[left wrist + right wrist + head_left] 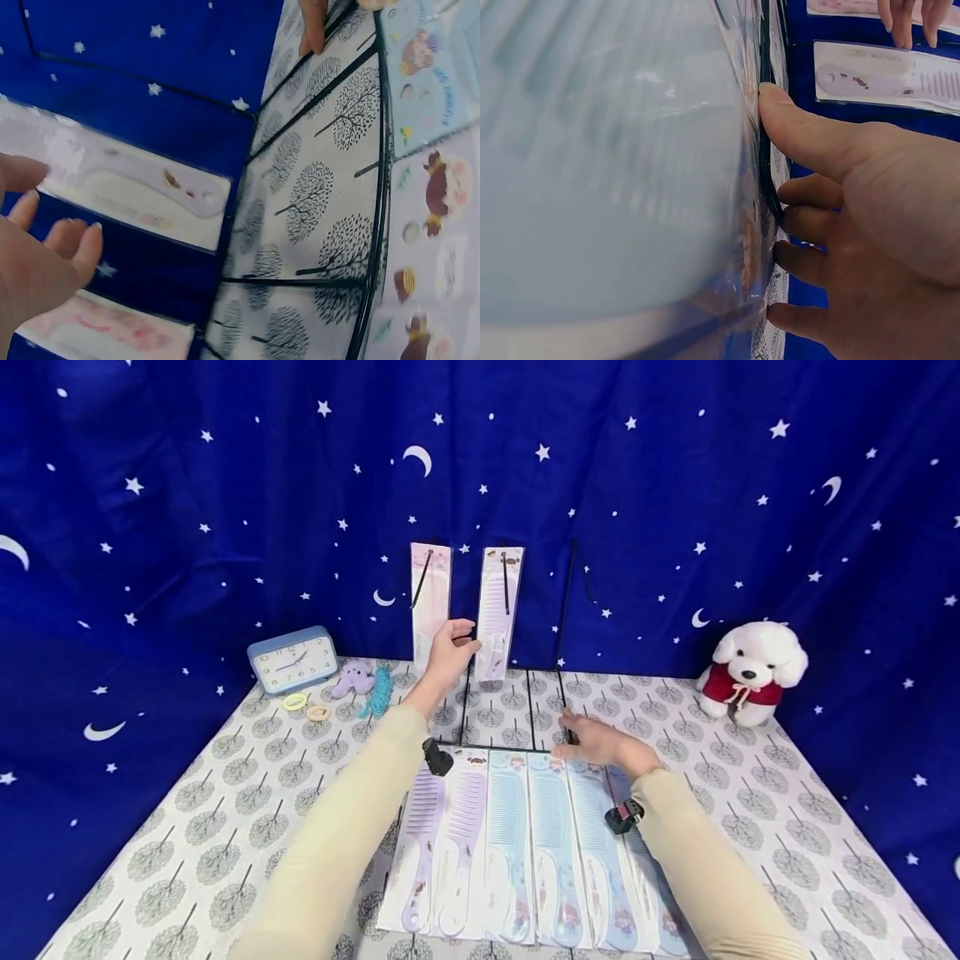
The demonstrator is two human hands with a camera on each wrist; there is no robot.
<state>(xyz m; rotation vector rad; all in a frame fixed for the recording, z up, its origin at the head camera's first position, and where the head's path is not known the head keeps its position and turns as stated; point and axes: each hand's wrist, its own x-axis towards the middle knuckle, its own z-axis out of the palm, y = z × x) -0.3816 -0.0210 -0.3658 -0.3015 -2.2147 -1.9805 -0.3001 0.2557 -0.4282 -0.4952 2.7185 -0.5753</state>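
A black wire rack (531, 710) stands against the curtain. From its hooks hang a packaged pink comb (431, 585) and a packaged purple comb (497, 602). My left hand (450, 653) is beside the lower part of the purple comb's package, fingers loosely bent and holding nothing. In the left wrist view, its fingertips are close to that package (135, 180). My right hand (600, 745) is low at the rack's front right corner, thumb and fingers around the black bar (765, 150). Beneath it lie packaged blue combs (551, 835), with packaged purple combs (461, 827) to their left.
At the back left are a blue clock (295, 660), a purple octopus toy (353, 678), a teal yarn bundle (379, 692) and two hair ties (295, 702). A white plush dog (752, 672) sits at the back right. A starry blue curtain (637, 485) hangs behind the table.
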